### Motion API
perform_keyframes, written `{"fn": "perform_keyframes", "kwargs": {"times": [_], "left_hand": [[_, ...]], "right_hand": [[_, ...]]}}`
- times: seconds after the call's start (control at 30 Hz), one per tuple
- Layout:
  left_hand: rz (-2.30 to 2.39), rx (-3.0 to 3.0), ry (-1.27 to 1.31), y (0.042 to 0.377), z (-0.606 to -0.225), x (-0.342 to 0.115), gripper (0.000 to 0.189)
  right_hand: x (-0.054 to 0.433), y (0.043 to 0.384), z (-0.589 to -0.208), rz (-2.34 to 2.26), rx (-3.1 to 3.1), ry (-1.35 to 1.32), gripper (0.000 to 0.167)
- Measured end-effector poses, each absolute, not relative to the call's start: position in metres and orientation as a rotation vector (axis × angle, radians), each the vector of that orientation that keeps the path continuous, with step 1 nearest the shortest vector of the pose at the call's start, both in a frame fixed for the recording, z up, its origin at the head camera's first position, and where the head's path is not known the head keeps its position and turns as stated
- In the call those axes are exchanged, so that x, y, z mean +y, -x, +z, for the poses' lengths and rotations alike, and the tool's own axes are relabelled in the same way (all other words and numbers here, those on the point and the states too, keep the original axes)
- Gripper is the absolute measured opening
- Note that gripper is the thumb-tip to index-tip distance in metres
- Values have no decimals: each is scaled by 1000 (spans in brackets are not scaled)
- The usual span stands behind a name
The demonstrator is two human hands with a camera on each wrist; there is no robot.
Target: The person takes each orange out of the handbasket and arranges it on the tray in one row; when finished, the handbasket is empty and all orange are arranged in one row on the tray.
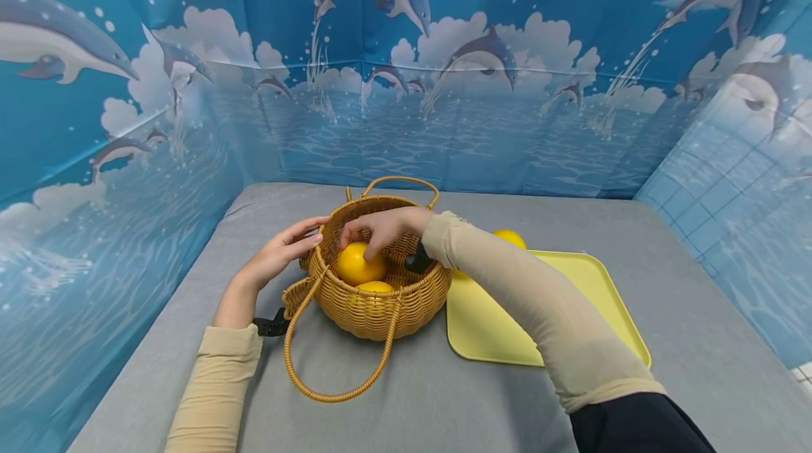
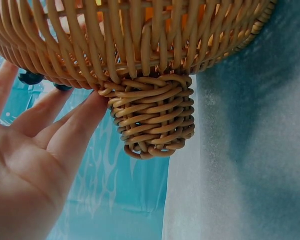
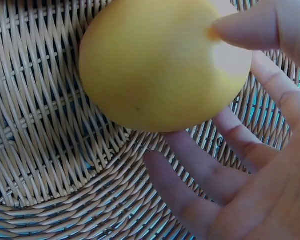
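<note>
A round wicker basket stands in the middle of the table. My right hand reaches inside it and holds an orange. In the right wrist view, the thumb presses on one side of the orange and the fingers curve round below it. A second orange lies in the basket near its front wall, mostly hidden by the rim. My left hand touches the basket's left rim with extended fingers. The left wrist view shows those fingers against the weave, beside a short woven piece sticking out from the basket.
To the right lies a yellow tray, partly covered by my right sleeve. Another orange shows at the tray's far edge. One basket handle hangs down onto the grey table in front. The other handle stands up behind.
</note>
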State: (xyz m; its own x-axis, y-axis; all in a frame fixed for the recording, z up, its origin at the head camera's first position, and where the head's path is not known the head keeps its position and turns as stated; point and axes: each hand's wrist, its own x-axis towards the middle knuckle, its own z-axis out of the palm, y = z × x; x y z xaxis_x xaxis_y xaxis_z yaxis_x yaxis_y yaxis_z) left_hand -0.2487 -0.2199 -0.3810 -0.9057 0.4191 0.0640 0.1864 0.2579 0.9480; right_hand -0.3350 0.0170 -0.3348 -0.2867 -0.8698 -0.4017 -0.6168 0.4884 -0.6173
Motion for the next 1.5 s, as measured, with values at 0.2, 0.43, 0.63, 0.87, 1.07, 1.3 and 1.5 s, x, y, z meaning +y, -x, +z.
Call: {"fn": "perform_keyframes", "kwargs": {"times": [0.2, 0.43, 0.63, 0.87, 1.07, 1.3, 1.5], "left_hand": [[1717, 2316, -579, 249, -381, -219, 50], [1723, 2310, -589, 251, -381, -219, 50], [1721, 2314, -588, 251, -381, -219, 50], [1716, 2325, -583, 251, -381, -218, 50], [1718, 2325, -578, 251, -380, -217, 51], [1729, 2326, -574, 252, -380, -217, 50], [1731, 2320, -568, 252, -382, -217, 50]], "right_hand": [[19, 336, -335, -450, 2030, 1195, 40], [19, 337, -334, -433, 2055, 1169, 43], [20, 339, -335, -404, 2013, 1116, 54], [21, 339, -335, -331, 1985, 1073, 63], [24, 337, -333, -206, 2030, 1023, 65], [24, 340, -334, -233, 2048, 1084, 66], [22, 341, -332, -311, 2010, 1160, 69]]}}
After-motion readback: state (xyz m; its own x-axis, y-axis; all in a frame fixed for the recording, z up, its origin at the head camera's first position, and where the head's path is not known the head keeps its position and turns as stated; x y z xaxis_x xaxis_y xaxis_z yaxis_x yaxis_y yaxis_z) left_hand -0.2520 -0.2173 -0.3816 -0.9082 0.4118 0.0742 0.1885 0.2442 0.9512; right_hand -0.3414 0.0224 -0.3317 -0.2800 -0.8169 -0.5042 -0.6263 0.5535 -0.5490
